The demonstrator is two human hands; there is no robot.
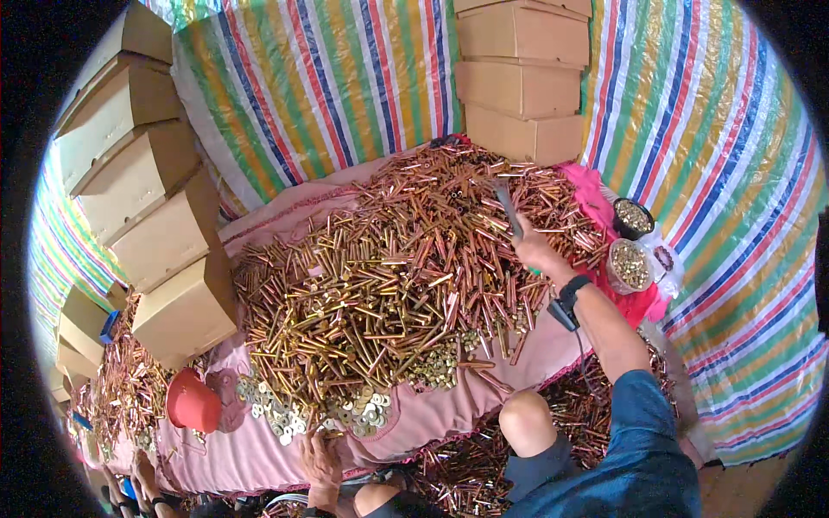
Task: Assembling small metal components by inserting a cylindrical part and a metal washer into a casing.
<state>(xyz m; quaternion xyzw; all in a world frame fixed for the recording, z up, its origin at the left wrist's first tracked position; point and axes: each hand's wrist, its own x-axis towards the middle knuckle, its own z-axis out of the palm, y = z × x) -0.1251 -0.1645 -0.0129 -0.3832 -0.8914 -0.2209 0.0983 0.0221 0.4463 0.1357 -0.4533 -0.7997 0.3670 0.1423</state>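
My right hand (pixel 540 252) is stretched over the far right of a big heap of copper-coloured metal rods or sleeves (pixel 432 198). It is closed round a hand tool with a flat grey metal head (pixel 506 205), which points away from me into the heap. Golden bolts (pixel 345 324) make up the nearer part of the pile. At the near edge of the pink cloth (pixel 250 457), my left hand (pixel 320 462) has its fingers drawn together beside flat washers (pixel 367 413); what they hold is too small to tell. Small nuts (pixel 436 367) lie in front of the bolts.
Cardboard boxes are stacked at the left (pixel 164 203) and the back (pixel 522 91). A red bucket (pixel 193 401) lies tilted at left. A clear tub (pixel 629 264) and a black bowl (pixel 634 217) hold small metal parts. Another person's hands (pixel 143 471) show at lower left.
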